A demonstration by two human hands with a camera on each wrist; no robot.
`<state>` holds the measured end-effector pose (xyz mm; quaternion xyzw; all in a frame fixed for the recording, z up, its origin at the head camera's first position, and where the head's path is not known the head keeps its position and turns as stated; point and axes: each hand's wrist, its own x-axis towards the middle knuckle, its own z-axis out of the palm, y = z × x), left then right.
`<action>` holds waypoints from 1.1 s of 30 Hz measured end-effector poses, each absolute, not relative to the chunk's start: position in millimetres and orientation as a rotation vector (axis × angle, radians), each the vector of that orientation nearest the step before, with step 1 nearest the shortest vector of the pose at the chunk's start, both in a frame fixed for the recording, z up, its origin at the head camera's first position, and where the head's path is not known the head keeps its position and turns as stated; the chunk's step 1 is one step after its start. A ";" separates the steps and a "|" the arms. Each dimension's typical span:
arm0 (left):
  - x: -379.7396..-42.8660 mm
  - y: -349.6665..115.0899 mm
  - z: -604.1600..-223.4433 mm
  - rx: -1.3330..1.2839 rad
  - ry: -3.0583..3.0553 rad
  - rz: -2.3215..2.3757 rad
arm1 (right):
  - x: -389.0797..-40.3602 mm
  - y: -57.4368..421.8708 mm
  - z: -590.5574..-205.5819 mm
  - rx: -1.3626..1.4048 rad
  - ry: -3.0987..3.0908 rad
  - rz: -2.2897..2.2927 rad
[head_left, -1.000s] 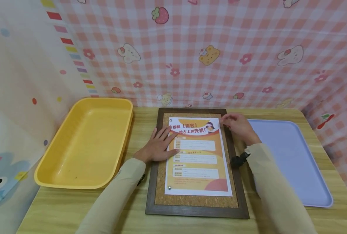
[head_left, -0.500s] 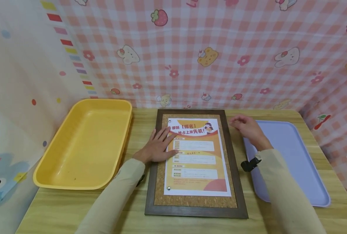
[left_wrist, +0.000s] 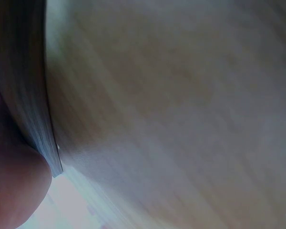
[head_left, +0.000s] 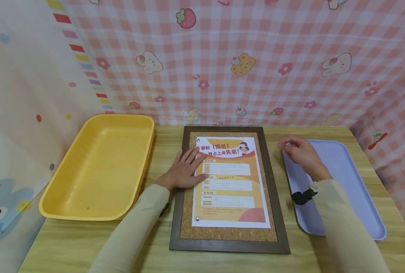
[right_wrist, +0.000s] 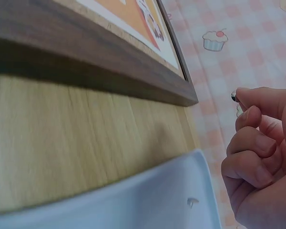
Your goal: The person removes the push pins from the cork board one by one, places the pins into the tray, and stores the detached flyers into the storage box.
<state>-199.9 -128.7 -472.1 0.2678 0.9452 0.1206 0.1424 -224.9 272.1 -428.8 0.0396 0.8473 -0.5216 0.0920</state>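
Note:
A printed poster (head_left: 227, 193) lies on a cork board (head_left: 236, 234) with a dark wooden frame (head_left: 229, 246). Silver thumbtacks show at its top left corner (head_left: 198, 140) and bottom left corner (head_left: 197, 218). My left hand (head_left: 185, 172) rests with spread fingers across the frame's left side and the poster's left edge. To the right of the board, my right hand (head_left: 301, 155) is raised near the lilac tray's (head_left: 345, 189) far left corner. In the right wrist view, its thumb and index finger pinch a small shiny thumbtack (right_wrist: 234, 96); the other fingers are curled.
A deep yellow bin (head_left: 100, 167) stands on the wooden table (head_left: 161, 242) at the left. Inside the lilac tray lies a small metallic piece (right_wrist: 192, 202). A pink checked cloth (head_left: 202, 57) hangs behind the table.
My right hand has moved right, from the poster's top right corner to beside the lilac tray's far left corner. My left hand has stayed on the board.

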 end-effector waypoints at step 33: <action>-198.7 -128.1 -467.2 0.762 2.713 0.355 | -203.6 321.5 -448.5 0.255 2.570 -1.428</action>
